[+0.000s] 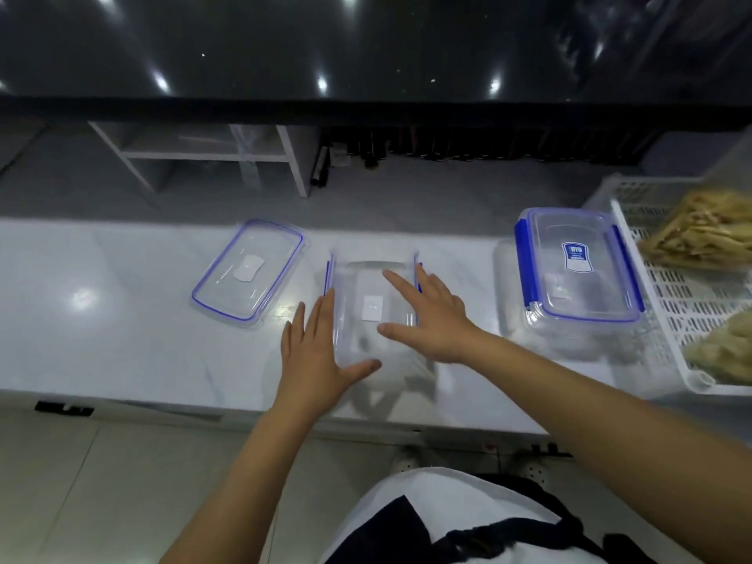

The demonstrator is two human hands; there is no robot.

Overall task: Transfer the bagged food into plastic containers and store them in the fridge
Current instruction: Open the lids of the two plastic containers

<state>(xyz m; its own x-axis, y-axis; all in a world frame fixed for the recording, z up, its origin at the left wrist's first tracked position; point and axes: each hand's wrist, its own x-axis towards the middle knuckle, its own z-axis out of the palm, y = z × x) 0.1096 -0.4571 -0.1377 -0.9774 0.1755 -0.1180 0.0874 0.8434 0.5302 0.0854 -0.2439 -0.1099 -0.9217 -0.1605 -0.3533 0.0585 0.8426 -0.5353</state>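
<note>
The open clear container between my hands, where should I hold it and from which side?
Grip the open container by its two long side walls, coming down from above with a hand on each side. The lid is off, so the rims are free, and the left hand and right hand already flank it. Keep fingers clear of the blue latches.

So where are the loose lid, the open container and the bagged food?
loose lid point(248, 270): head view, its clear centre panel.
open container point(372, 278): head view, its clear floor.
bagged food point(700, 232): head view, upper bag's middle.

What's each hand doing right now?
Left hand: open, fingers straight along the open container.
Right hand: open, spread over the container, holding nothing.
</note>
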